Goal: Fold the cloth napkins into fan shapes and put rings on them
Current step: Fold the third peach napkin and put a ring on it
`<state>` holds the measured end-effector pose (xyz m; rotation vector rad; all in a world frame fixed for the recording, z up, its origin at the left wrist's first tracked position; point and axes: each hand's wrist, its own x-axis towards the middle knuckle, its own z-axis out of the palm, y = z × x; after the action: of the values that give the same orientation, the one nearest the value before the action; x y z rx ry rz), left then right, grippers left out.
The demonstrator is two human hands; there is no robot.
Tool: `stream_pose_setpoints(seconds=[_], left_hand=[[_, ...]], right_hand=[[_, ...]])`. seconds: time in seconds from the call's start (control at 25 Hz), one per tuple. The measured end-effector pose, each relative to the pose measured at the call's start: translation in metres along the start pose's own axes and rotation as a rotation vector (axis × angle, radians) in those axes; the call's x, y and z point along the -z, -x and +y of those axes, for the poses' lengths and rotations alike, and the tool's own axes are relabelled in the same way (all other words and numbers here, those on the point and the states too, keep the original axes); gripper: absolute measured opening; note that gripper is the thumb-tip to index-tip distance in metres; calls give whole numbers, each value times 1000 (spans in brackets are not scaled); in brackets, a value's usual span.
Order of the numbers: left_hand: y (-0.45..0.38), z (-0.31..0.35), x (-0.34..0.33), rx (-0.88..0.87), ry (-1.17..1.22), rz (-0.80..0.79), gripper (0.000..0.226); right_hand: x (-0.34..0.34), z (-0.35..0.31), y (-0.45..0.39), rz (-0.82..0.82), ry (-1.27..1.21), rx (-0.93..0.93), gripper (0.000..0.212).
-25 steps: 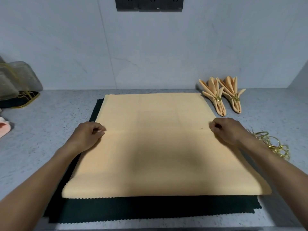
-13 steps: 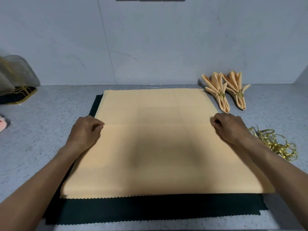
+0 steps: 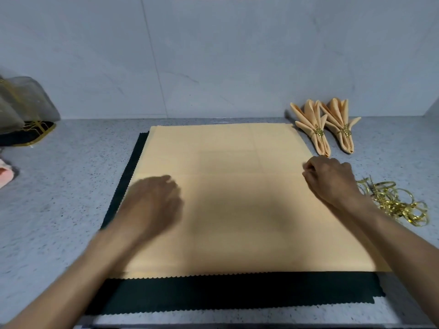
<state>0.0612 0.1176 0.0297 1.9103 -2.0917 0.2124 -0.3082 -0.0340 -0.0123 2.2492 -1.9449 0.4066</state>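
Pinching the napkin (image 3: 237, 198) edge, right hand (image 3: 332, 180); left hand (image 3: 152, 205) blurred.

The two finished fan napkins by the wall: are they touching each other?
Touching. The head view shows the left fan napkin and the right fan napkin overlapping at their spread pleats.

No readable text, label, brand, number or sign anywhere in view.
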Motion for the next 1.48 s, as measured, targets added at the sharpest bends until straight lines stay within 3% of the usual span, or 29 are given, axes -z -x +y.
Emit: stream_pose_setpoints(seconds=[0.08, 0.16, 0.28, 0.36, 0.48, 0.68, 0.8, 0.88, 1.0, 1.16, 1.28, 1.48], left_hand=[[34, 48, 5, 55, 62, -249, 47], [59, 71, -11, 102, 111, -329, 55], [86, 73, -39, 124, 39, -353, 64], [99, 70, -45, 126, -3, -382, 70], [112, 67, -49, 196, 2, -342, 70], [131, 28, -30, 383, -28, -280, 68], [143, 21, -26, 418, -47, -312, 80], [142, 21, -30, 422, -24, -268, 83], [140, 20, -33, 428, -25, -261, 83], [146, 19, -43, 469, -62, -256, 86], [145, 16, -44, 491, -51, -285, 79], [145, 14, -49, 493, -86, -248, 91]], right_hand=[[18, -28, 16, 70, 137, -149, 29], [40, -85, 55, 55, 6, -97, 35], [46, -187, 146, -295, -300, 122, 49], [36, -216, 185, -393, -334, 173, 60], [18, -165, 201, -319, -223, 111, 69], [14, -32, 209, -219, -36, -194, 81], [23, -10, 211, -310, -66, -304, 82], [31, -25, 210, -209, -21, -314, 81], [50, -94, 200, -72, -129, -93, 76], [40, -195, 181, -283, -285, 287, 65], [21, -210, 173, -379, -210, 360, 65], [21, -206, 169, -450, -188, 417, 65]])
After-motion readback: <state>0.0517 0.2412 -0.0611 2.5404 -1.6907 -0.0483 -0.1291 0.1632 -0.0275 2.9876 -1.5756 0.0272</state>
